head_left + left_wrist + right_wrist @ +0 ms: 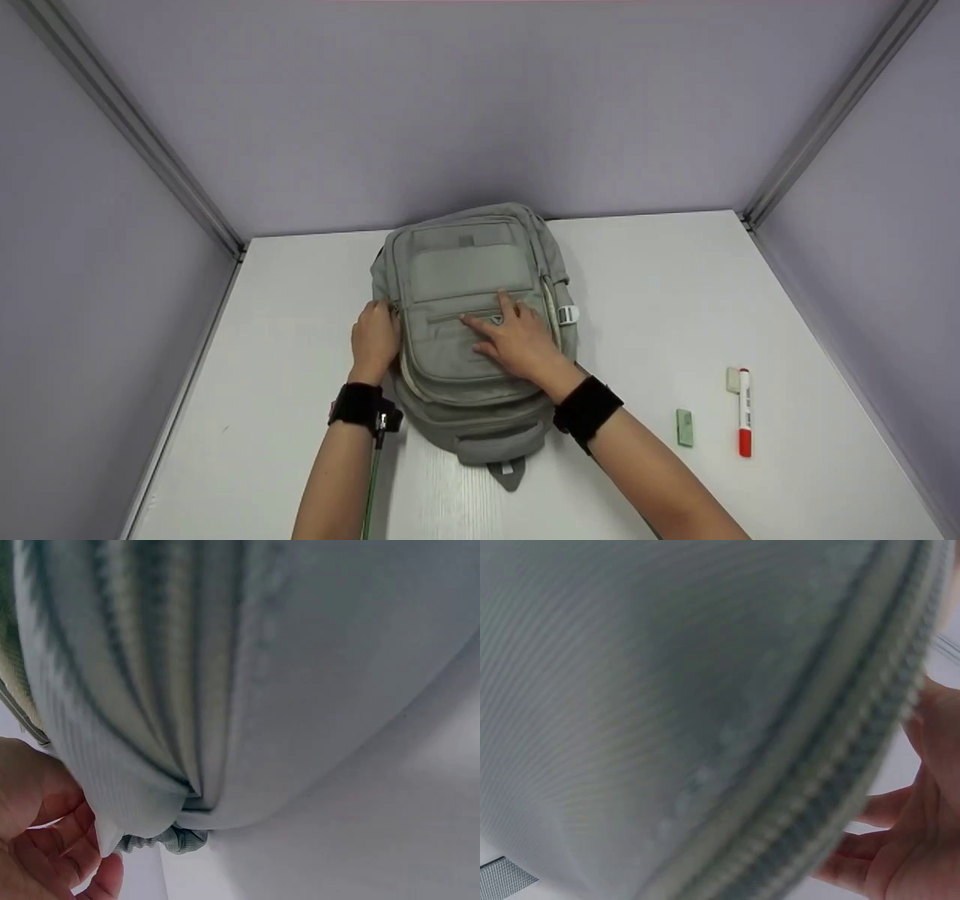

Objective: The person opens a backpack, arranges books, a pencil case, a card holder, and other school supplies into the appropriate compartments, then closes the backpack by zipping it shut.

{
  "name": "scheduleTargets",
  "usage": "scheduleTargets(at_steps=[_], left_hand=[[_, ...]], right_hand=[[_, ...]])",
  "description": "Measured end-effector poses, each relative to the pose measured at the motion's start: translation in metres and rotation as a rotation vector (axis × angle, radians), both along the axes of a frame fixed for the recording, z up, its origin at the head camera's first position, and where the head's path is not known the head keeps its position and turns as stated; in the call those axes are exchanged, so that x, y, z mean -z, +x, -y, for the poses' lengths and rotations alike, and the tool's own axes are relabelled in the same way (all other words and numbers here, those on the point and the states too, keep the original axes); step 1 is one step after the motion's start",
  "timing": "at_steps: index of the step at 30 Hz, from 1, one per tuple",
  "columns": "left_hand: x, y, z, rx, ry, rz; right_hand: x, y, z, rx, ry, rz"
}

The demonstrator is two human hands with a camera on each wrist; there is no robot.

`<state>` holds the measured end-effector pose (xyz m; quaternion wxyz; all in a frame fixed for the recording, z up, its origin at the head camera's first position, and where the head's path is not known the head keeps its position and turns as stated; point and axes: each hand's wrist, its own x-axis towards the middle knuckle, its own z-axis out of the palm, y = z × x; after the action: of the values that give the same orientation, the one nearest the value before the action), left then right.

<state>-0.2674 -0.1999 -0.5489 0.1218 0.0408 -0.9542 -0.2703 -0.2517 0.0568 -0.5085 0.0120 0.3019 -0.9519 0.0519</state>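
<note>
"Fingers first: on your right hand (pixel 517 341) they're spread, tips resting on the grey backpack (pixel 472 274). What about your left hand (pixel 375 334)?"

"At nine o'clock on the bag, your left fingers are curled in, seemingly pinching its side edge; you can't tell whether a zip pull is in them."

"Why hold it so?"

"Your right palm sits toward four o'clock, fingers aimed at ten, probably to keep the soft front flat while your left grip steadies the edge. The bag lies front up in the middle of the white table (pixel 300 465), its carry handle (pixel 501 446) at six o'clock, nearest you."

"And the small things?"

"Out at four o'clock, well apart from the bag: a green block (pixel 685 427), then a red-capped marker (pixel 745 409) with a pale block (pixel 732 379) against its side. Perhaps they're set there to leave your arms room."

"Anything you can read?"

"No. The dark patch (pixel 466 241) near twelve is too small, the marker's print blurs, and the white label (pixel 507 467) below the handle shows you no legible letters."
</note>
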Motion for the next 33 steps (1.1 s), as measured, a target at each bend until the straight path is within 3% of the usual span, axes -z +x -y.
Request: scheduleTargets(at_steps=[7,13,33], left_hand=[[0.004,0.0,0.005,0.019,-0.093,-0.069],[-0.001,0.004,0.006,0.018,-0.067,-0.149],[-0.009,0.027,0.011,0.12,-0.06,-0.123]], right_hand=[[0.003,-0.001,0.001,-0.002,0.025,0.027],[0.003,-0.003,0.0,-0.005,0.031,0.003],[0.002,-0.004,0.003,-0.005,0.062,0.023]])
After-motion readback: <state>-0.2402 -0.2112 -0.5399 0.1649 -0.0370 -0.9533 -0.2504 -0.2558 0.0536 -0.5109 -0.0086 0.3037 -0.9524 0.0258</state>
